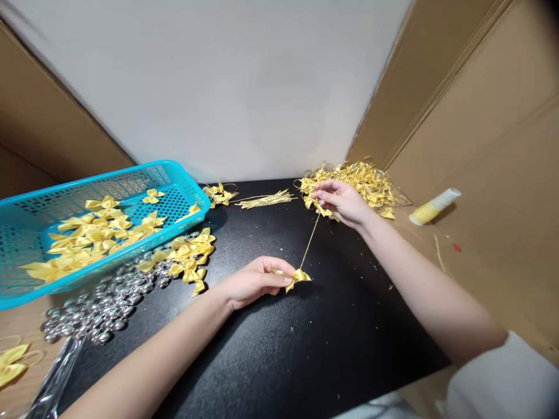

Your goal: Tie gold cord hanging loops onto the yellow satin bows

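Observation:
My left hand [266,280] pinches a yellow ribbon bow [300,277] between thumb and fingers, low over the black tabletop [262,349]. From that bow a thin gold cord [311,240] runs taut up to my right hand [343,202], whose fingers are closed on its far end. A short piece of cord also shows along the left thumb. Behind the right hand lies a heap of finished-looking yellow bows with cord loops [371,183]. A bundle of cut gold cords [268,199] rests between the hands at the back.
A turquoise basket [183,180] holding yellow bows stands at left. Before it lie silver beads [102,308] and loose bows [192,253]. A small bow group [220,195] sits near the back wall. A yellow-and-white tube [434,206] lies at right beside cardboard [493,139].

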The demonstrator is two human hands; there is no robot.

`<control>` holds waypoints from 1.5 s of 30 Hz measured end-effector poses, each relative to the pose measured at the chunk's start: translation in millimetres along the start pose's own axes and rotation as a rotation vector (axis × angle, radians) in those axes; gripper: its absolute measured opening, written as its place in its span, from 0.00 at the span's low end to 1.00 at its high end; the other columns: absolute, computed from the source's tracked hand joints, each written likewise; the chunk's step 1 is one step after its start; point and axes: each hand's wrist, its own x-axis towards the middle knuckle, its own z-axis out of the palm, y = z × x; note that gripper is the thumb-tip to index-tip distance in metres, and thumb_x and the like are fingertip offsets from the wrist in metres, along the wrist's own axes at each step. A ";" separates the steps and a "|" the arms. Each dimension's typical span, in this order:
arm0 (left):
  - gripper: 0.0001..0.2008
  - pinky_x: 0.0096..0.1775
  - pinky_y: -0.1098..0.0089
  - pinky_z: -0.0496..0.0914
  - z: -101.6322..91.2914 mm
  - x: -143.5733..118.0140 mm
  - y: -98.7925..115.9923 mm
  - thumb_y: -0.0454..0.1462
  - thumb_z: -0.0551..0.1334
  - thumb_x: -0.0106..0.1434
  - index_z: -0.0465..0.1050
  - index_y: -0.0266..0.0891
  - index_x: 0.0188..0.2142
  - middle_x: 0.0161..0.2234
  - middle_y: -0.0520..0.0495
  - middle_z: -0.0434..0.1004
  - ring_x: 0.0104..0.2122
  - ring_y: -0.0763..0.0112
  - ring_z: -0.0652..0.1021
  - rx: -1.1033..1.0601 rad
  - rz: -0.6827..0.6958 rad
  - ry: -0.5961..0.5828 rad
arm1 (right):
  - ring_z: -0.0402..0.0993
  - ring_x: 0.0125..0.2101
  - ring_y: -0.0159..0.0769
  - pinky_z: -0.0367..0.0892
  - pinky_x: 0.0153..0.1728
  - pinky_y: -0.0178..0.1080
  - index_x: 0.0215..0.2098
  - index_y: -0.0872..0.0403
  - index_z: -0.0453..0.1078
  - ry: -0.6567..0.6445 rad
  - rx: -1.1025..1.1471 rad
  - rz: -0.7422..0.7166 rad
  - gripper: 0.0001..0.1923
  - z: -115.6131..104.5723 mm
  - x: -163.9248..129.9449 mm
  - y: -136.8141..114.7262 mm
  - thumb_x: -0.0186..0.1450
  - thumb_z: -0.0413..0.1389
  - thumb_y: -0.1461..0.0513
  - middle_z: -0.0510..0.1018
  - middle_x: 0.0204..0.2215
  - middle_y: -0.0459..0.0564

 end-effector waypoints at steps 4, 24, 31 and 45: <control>0.11 0.22 0.77 0.51 1.3 1.0 -1.6 0.36 0.73 0.46 0.82 0.39 0.33 0.24 0.49 0.74 0.19 0.80 0.64 -0.014 0.011 -0.019 | 0.67 0.23 0.23 0.66 0.27 0.31 0.30 0.52 0.70 0.050 0.024 -0.056 0.11 15.4 8.3 2.5 0.53 0.67 0.61 0.77 0.26 0.42; 0.15 0.23 0.78 0.56 2.1 9.1 -9.3 0.35 0.75 0.46 0.79 0.39 0.35 0.27 0.52 0.73 0.21 0.82 0.65 -0.308 0.090 0.185 | 0.65 0.18 0.27 0.60 0.21 0.33 0.33 0.53 0.67 0.087 -0.249 -0.103 0.11 31.5 -95.5 37.4 0.62 0.59 0.54 0.80 0.25 0.47; 0.13 0.25 0.79 0.58 10.6 4.8 -8.6 0.35 0.75 0.46 0.78 0.40 0.33 0.28 0.53 0.73 0.25 0.81 0.69 -0.327 0.138 0.234 | 0.71 0.20 0.30 0.66 0.24 0.34 0.28 0.53 0.71 0.065 -0.565 -0.247 0.04 53.1 -119.0 41.7 0.62 0.58 0.63 0.76 0.19 0.45; 0.11 0.26 0.78 0.58 15.8 2.5 -6.1 0.36 0.76 0.45 0.79 0.38 0.29 0.26 0.53 0.74 0.25 0.80 0.68 -0.283 0.098 0.209 | 0.67 0.19 0.27 0.63 0.23 0.31 0.28 0.54 0.72 0.052 -0.675 -0.300 0.05 52.3 -120.8 43.8 0.62 0.57 0.65 0.73 0.19 0.43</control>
